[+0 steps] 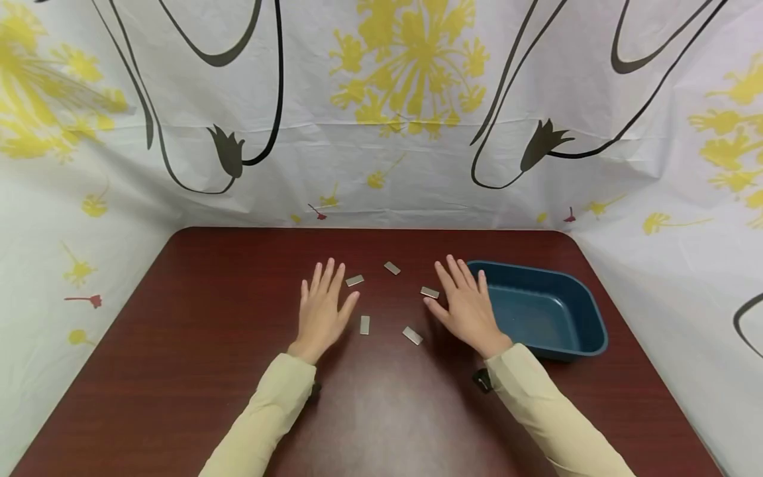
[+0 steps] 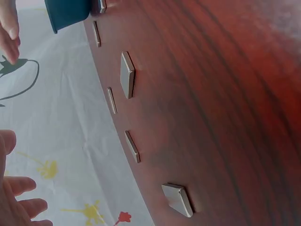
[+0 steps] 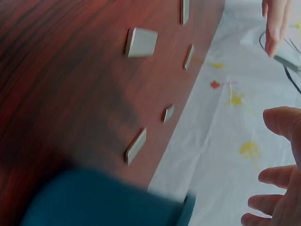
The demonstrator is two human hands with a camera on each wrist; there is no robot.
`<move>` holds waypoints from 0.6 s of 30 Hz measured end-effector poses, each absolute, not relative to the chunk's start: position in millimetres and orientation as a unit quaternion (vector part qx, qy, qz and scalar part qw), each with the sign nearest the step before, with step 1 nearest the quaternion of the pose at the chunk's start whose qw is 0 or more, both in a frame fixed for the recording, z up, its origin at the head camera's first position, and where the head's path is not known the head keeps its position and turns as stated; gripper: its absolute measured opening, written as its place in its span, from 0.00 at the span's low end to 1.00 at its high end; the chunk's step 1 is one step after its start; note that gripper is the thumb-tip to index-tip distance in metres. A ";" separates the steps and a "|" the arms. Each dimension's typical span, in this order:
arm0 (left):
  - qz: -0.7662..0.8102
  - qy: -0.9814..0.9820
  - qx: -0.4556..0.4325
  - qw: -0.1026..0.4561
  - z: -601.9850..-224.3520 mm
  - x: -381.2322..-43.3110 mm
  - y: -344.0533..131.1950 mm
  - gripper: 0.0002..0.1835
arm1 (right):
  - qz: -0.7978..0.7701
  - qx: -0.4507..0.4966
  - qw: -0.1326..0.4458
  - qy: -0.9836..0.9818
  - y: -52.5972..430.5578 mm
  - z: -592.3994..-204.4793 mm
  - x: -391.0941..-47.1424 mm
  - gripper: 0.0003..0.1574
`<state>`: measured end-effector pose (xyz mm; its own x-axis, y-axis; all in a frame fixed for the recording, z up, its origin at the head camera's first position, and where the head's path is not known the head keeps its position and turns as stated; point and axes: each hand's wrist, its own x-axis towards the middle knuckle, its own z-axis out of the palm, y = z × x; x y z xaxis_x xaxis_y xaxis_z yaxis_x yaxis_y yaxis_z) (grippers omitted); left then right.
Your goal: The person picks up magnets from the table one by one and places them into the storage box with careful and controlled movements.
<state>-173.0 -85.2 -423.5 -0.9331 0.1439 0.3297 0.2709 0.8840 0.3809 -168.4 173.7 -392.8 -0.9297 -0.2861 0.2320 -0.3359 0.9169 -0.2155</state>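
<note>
Several small flat metallic rectangular blocks lie apart from one another on the dark red table, in a loose ring between the hands. My left hand (image 1: pixel 321 313), palm down with fingers spread, hovers above the table beside the left block (image 1: pixel 365 324) and the far-left block (image 1: pixel 354 281). On the other side my right hand (image 1: pixel 467 308) hovers with spread fingers near the right block (image 1: pixel 430 292). Nothing is held by either hand. Farther back is another block (image 1: pixel 392 268), and one block (image 1: pixel 412 336) lies nearer the front.
A blue plastic bin (image 1: pixel 572 351) stands on the table at the right, partly behind the right hand. The wooden table (image 1: pixel 149 344) ends at a patterned white sheet (image 1: pixel 369 179) hanging behind and at both sides.
</note>
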 end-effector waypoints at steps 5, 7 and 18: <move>-0.233 -0.955 -0.115 0.146 -422.9 -167.0 -86.5 0.33 | 0.136 0.145 0.106 -0.974 197.0 -389.3 -159.0 0.43; -0.238 -0.952 -0.120 0.150 -422.9 -165.2 -86.8 0.33 | 0.143 0.137 0.111 -0.974 206.0 -388.0 -154.6 0.43; -0.256 -0.938 -0.133 0.190 -430.9 -157.3 -90.0 0.30 | 0.187 0.054 0.134 -0.972 265.2 -387.0 -125.8 0.38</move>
<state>-157.3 -90.0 -430.9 -0.8919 0.1530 0.4256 0.3477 0.8337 0.4290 -125.8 265.2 -387.0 -0.9581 -0.0541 0.2813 -0.1549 0.9239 -0.3498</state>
